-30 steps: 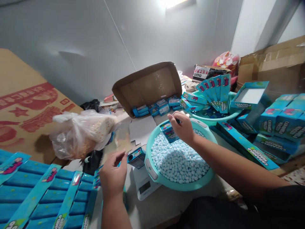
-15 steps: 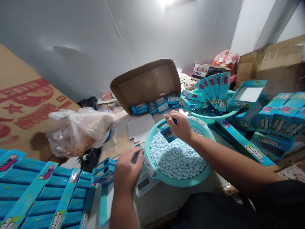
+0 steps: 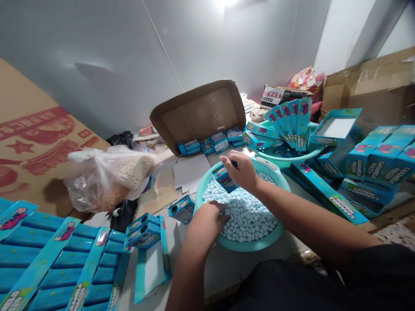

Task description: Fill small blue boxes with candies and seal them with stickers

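Observation:
A light-green basin holds many small pale-blue candies. Over its far side, my right hand is closed at a small blue candy box, which is tilted just above the candies; the fingertips are partly hidden. My left hand reaches across the basin's left rim, its thumb and fingers apart and touching the candies. Just left of the basin stands another small blue box with a dark round spot on its end. Further left, two similar boxes sit in a blue display tray.
Filled blue display trays lie at the lower left. Behind is a brown carton with several small boxes. A second basin with fanned blue cartons stands at right, near more blue boxes. A clear bag sits at left.
My left hand has let go of the small box left of the basin and moved right, into the candies. My right hand and its box have barely moved.

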The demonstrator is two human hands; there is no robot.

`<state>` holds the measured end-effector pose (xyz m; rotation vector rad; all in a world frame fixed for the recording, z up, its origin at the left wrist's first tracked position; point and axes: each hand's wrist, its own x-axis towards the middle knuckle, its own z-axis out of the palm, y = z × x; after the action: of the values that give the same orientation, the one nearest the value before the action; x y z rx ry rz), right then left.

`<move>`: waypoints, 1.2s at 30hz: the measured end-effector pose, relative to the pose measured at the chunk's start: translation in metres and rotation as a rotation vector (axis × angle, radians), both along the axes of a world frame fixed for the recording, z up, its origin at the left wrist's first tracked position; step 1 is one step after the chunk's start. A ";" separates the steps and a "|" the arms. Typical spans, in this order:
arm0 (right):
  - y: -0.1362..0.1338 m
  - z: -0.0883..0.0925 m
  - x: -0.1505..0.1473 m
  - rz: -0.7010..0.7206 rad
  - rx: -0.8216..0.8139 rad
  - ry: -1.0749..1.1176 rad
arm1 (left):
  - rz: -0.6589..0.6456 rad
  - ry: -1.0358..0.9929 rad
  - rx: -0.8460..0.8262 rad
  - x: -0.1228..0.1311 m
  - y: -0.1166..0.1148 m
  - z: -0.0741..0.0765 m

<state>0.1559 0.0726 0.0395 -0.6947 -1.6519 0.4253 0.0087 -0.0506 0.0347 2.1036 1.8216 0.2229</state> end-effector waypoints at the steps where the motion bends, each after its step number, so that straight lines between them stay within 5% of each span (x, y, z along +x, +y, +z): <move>1: 0.000 0.000 0.000 0.003 -0.002 -0.006 | -0.006 -0.001 -0.002 0.001 -0.001 -0.001; 16: 0.004 -0.003 0.000 -0.031 -0.024 -0.030 | 0.019 -0.024 0.070 0.006 -0.005 -0.013; 28: 0.017 -0.010 0.004 -0.183 -0.262 0.064 | 0.039 -0.106 0.108 0.008 -0.009 -0.018; 33: 0.034 -0.023 0.006 -0.228 -0.511 0.074 | -0.005 -0.216 0.347 -0.010 -0.016 -0.020; 36: 0.036 -0.024 0.006 -0.320 -0.582 -0.068 | 0.187 -0.146 0.719 -0.029 -0.022 -0.017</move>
<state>0.1616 0.1087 0.0158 -1.3958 -1.4445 0.6623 -0.0199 -0.0722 0.0178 2.2426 2.0412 1.2002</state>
